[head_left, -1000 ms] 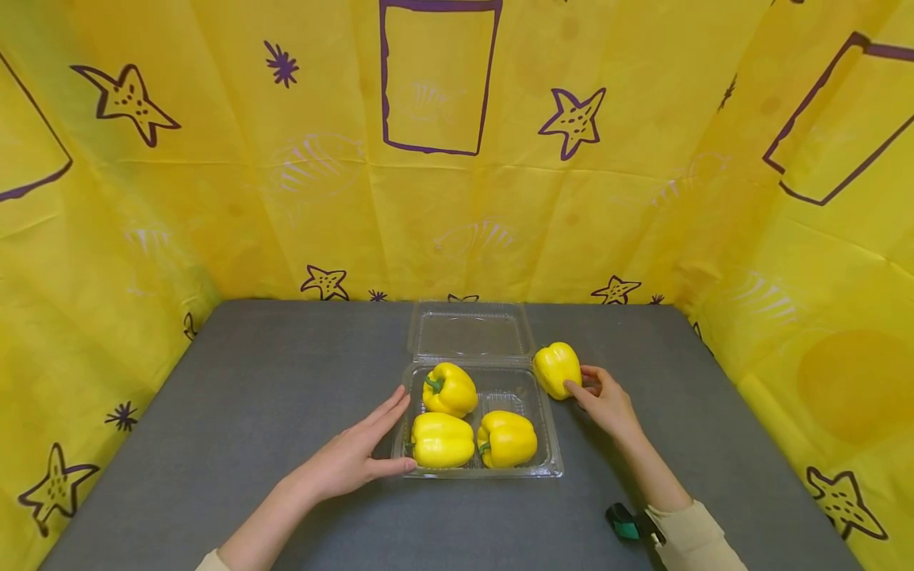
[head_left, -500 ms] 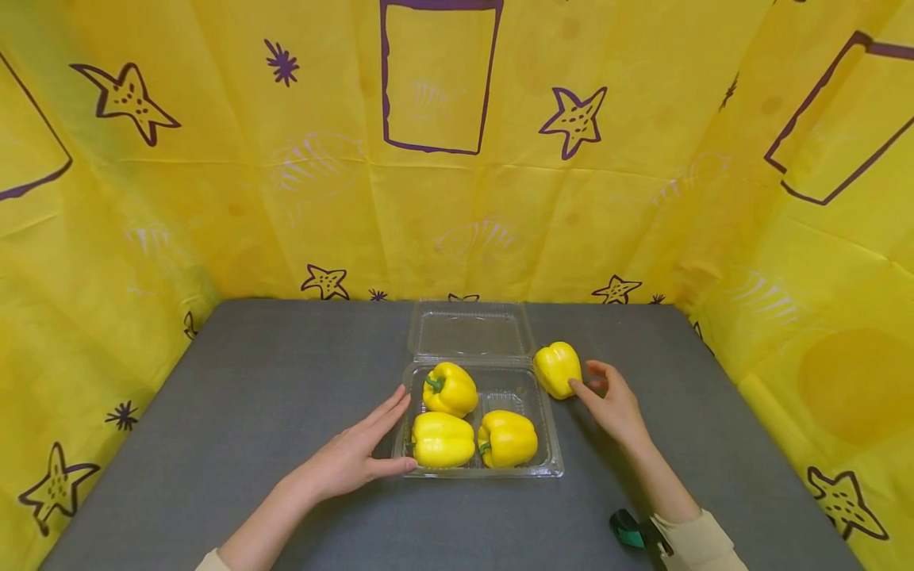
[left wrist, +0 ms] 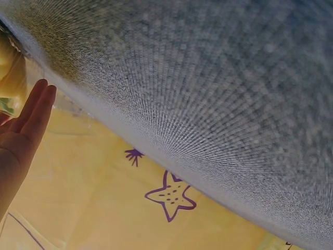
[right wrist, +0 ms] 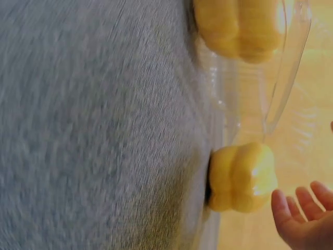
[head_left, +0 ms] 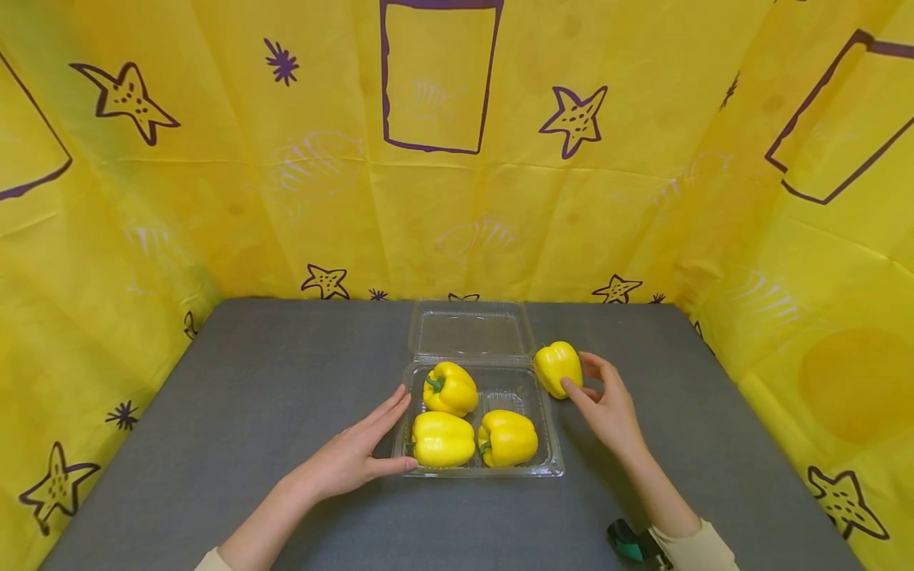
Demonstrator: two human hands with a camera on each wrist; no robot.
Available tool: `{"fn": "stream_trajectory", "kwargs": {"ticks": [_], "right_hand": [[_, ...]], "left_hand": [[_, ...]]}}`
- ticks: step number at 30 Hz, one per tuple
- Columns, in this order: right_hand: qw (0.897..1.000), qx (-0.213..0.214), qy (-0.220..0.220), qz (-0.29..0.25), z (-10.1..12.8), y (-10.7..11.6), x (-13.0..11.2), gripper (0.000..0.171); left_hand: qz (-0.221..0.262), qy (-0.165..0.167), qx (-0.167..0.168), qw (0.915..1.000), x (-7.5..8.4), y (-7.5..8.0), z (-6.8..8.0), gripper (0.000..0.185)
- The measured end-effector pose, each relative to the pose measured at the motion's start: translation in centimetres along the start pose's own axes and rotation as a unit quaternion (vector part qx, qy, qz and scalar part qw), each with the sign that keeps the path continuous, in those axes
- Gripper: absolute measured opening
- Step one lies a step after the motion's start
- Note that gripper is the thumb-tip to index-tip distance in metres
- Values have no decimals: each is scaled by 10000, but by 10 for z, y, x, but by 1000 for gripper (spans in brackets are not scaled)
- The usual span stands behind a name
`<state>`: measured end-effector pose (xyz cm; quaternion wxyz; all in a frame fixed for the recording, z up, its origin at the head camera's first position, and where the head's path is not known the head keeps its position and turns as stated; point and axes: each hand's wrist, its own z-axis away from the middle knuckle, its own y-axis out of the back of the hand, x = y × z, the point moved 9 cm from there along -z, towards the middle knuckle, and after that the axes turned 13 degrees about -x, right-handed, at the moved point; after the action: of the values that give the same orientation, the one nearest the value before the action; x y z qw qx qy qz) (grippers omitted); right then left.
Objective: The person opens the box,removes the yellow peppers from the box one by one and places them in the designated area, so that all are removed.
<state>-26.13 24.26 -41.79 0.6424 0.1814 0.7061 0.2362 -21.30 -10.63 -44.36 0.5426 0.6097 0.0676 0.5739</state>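
Observation:
A clear plastic clamshell container (head_left: pixel 546 464) lies unfolded on the grey table, its lid (head_left: pixel 467 333) laid back behind it. Inside are three yellow bell peppers: one at the back left (head_left: pixel 451 390), one at the front left (head_left: pixel 443 440), one at the front right (head_left: pixel 508 438). My left hand (head_left: pixel 350 458) rests against the container's left side with straight fingers, thumb at the front corner. A fourth yellow bell pepper (head_left: pixel 558 369) stands on the table by the container's back right corner. Beside it is my right hand (head_left: pixel 612 408), fingers spread, thumb tip near its front; contact is unclear.
The back right compartment (head_left: pixel 503 400) of the container shows its bare ridged floor. Grey table surface (head_left: pixel 307 349) stretches to both sides. Yellow printed cloth (head_left: pixel 457 206) hangs behind and around the table. A black and green strap device (head_left: pixel 627 543) sits at my right wrist.
My right hand drew back slightly from the loose bell pepper, then moved in beside it again with fingers raised. The peppers, the container and my left hand stay in place.

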Motion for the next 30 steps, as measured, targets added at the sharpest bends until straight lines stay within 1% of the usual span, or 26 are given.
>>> {"fn": "stream_trajectory", "kwargs": {"ticks": [3, 6, 10, 13, 16, 21, 24, 28, 30], "right_hand": [[9994, -152, 161, -252, 1, -5, -5, 57], [9970, -374, 366, -570, 3, -11, -11, 53], [9892, -717, 806, -995, 7, -19, -27, 52], [9821, -954, 1176, -1119, 13, -25, -43, 54], [9765, -1211, 1454, -1036, 19, -31, -58, 56], [9681, -1597, 1776, -753, 25, -40, -71, 60], [9643, -1740, 1907, -589, 28, -44, -76, 61], [9624, -1871, 1947, -303, 31, -49, -80, 60], [9620, -1901, 1957, -74, 32, -51, -83, 59]], "left_hand": [[-32, -29, 13, 10000, 1, 0, 0, 93], [14, 14, -14, 10000, 0, 0, 0, 94], [99, 103, -53, 9999, -2, -1, -2, 94], [92, 107, -43, 9999, -3, -1, -2, 95], [87, 81, -35, 9999, -3, 0, -2, 95], [94, 63, -34, 9999, -2, 0, -2, 95], [69, 52, -23, 10000, -2, 0, -2, 95], [43, 28, -8, 10000, -2, 0, -2, 95], [42, 25, -8, 10000, -2, 0, -2, 95]]}}
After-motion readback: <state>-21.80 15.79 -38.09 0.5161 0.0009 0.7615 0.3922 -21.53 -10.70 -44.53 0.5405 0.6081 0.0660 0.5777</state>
